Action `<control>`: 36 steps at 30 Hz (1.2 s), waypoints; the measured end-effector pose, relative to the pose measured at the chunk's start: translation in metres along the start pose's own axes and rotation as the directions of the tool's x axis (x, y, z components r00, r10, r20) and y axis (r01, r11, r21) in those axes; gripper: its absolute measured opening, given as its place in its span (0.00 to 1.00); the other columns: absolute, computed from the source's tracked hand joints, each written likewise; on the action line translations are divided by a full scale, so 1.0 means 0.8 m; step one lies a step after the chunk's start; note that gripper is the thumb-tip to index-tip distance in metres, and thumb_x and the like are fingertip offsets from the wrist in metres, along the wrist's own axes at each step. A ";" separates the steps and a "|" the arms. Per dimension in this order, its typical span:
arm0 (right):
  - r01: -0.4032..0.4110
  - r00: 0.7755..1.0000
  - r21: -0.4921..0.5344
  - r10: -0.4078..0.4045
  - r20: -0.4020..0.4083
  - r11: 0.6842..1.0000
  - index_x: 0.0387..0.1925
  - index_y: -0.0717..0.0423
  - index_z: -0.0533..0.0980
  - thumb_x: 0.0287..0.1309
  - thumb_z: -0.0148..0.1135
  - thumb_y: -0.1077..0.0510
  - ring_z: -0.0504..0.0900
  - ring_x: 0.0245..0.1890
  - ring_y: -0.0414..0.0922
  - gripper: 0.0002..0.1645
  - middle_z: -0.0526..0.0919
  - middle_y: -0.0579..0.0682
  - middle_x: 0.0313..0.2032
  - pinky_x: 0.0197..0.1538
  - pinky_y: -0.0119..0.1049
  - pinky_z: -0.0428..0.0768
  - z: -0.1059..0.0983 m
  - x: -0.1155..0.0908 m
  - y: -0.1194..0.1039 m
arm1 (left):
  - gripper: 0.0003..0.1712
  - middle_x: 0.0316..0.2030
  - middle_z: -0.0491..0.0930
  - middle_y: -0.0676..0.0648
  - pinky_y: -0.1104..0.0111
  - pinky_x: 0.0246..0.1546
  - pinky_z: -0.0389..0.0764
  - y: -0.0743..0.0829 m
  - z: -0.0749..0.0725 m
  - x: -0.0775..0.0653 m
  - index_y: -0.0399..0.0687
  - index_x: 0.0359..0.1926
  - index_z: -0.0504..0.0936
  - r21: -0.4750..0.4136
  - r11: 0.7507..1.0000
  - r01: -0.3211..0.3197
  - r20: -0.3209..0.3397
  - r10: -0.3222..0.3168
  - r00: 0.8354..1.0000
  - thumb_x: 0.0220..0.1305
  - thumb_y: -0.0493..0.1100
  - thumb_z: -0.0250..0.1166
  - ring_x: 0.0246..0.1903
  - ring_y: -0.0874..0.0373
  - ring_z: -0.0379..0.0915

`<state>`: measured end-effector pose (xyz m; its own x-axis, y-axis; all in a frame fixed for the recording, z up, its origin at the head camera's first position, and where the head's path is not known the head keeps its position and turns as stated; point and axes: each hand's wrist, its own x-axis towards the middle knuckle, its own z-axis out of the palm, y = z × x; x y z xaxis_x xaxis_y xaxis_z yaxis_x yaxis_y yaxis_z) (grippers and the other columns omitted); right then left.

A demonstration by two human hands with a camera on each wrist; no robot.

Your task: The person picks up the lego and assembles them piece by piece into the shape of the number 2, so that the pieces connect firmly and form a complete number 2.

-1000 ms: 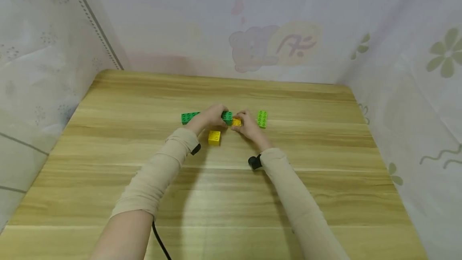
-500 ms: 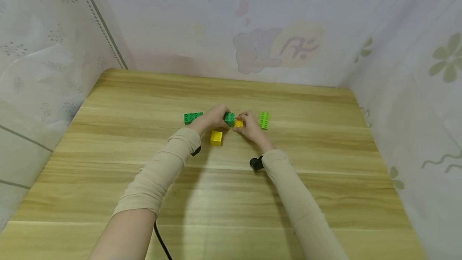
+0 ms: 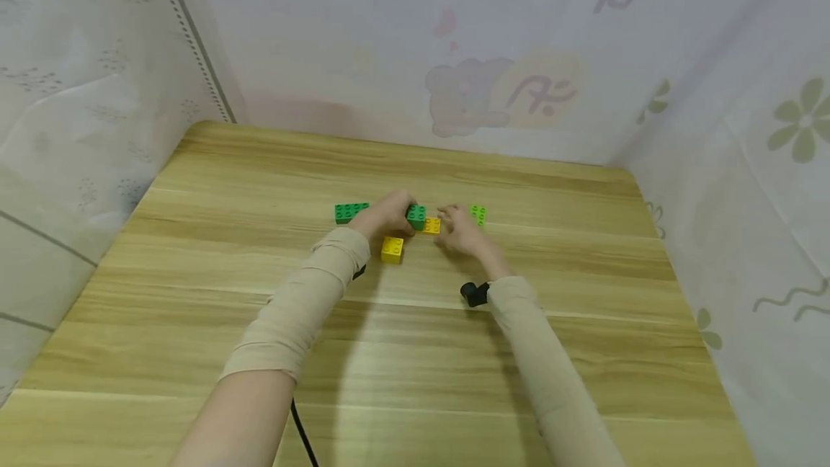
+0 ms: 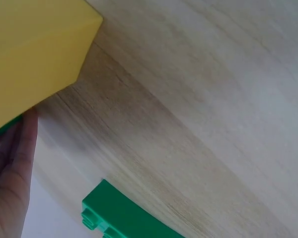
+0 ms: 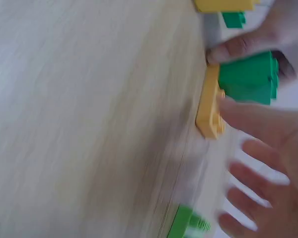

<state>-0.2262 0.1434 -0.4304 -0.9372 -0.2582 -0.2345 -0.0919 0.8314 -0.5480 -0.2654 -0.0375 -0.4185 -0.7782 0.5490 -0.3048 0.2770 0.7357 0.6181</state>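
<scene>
My left hand grips a green toy building brick between thumb and fingers. That brick sits on one end of a flat orange-yellow brick, whose other end with its studs sticks out to the right. In the right wrist view my left thumb presses beside the joint of these two bricks. My right hand is just right of the orange-yellow brick, its fingers spread and holding nothing. Behind its fingers, a light green flat brick is partly hidden. In the left wrist view a yellow brick looms close.
On the wooden table, the square yellow brick lies in front of my left hand. A longer green brick lies to the left, partly covered by the wrist. A patterned cloth wall rises behind the table, and a black cable hangs by the left arm.
My right hand has let go of the orange-yellow brick and shifted right, now overlapping the light green brick. My left hand keeps its hold on the green brick. The head view has shifted slightly.
</scene>
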 end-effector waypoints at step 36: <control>-0.106 0.941 0.304 0.194 -0.277 0.947 0.56 0.68 0.67 0.57 0.60 0.59 0.69 0.54 0.55 0.27 0.69 0.64 0.55 0.57 0.47 0.71 -0.005 -0.003 0.038 | 0.19 0.39 0.78 0.42 0.65 0.43 0.75 -0.008 0.005 -0.001 0.37 0.43 0.79 0.023 1.000 -0.013 -0.064 0.014 0.998 0.48 0.38 0.71 0.37 0.55 0.70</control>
<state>-0.2278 0.1713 -0.4431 -0.9930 0.0549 -0.1049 0.1147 0.6651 -0.7379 -0.2640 -0.0408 -0.4251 -0.8089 0.5328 -0.2487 0.2996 0.7374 0.6054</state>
